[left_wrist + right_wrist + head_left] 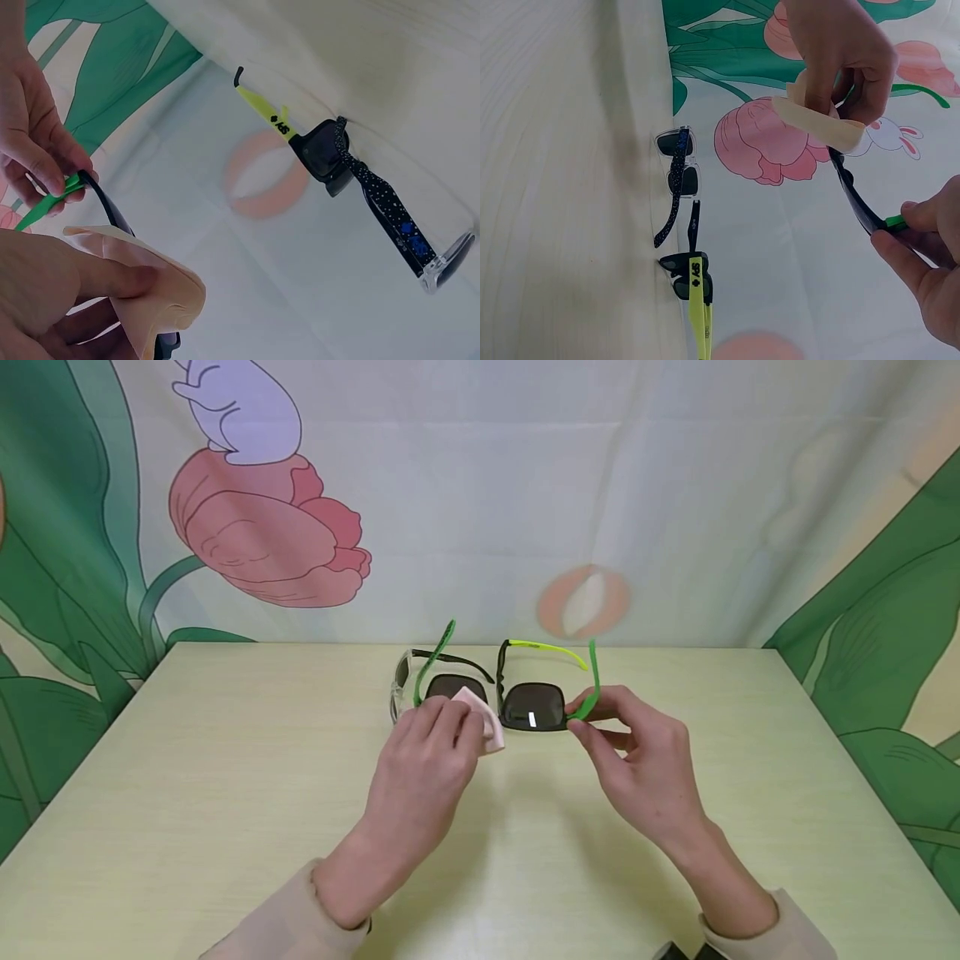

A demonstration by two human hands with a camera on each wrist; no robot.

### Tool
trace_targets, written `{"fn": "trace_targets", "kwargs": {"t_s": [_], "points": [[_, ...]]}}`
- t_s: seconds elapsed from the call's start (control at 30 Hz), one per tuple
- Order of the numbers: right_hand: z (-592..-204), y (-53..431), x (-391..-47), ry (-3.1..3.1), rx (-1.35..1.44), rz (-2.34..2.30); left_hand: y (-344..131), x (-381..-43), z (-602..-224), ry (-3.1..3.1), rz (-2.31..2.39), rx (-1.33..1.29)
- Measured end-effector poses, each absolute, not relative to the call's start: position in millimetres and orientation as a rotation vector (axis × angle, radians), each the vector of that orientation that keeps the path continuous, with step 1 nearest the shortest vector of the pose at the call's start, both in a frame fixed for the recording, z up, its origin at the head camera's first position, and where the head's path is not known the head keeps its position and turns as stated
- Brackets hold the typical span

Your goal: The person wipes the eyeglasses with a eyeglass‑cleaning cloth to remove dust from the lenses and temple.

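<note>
Black-framed sunglasses with green temples are held up above the table, lenses toward me. My right hand pinches them at the hinge corner, thumb and fingers round the green temple base. A pale pink cloth is bunched in my left hand and covers part of the other lens. In the left wrist view the cloth wraps that end of the frame, with the left thumb pressing on it. The right wrist view shows the cloth folded over the frame's far end; the lens beneath is hidden.
Clear-framed sunglasses with speckled black temples lie near the table's back edge. Beside them are black sunglasses with a yellow temple. A printed curtain hangs behind the pale wooden table. A dark object shows at the bottom edge.
</note>
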State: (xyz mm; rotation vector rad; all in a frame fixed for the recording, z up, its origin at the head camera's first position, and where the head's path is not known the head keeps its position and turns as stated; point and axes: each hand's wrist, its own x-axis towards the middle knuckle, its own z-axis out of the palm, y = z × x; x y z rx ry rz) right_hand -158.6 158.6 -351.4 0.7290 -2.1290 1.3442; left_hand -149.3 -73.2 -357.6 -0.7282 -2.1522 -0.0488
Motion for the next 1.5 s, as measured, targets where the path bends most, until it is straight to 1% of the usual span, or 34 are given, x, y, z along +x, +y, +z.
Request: {"fn": "trace_targets", "kwargs": {"t_s": [0.53,0.97,1.5], "points": [[-353,159,-159,-2.157,0.73,1.354,-73,-152,-364,-2.183,-0.003,-0.748],[-356,160,-160,-2.225,0.659,1.449,-74,-152,-368,-2.233,0.04,-0.756],[-358,165,-166,-2.283,0.587,1.491,-76,-152,-374,-2.161,-0.147,-0.871]]}}
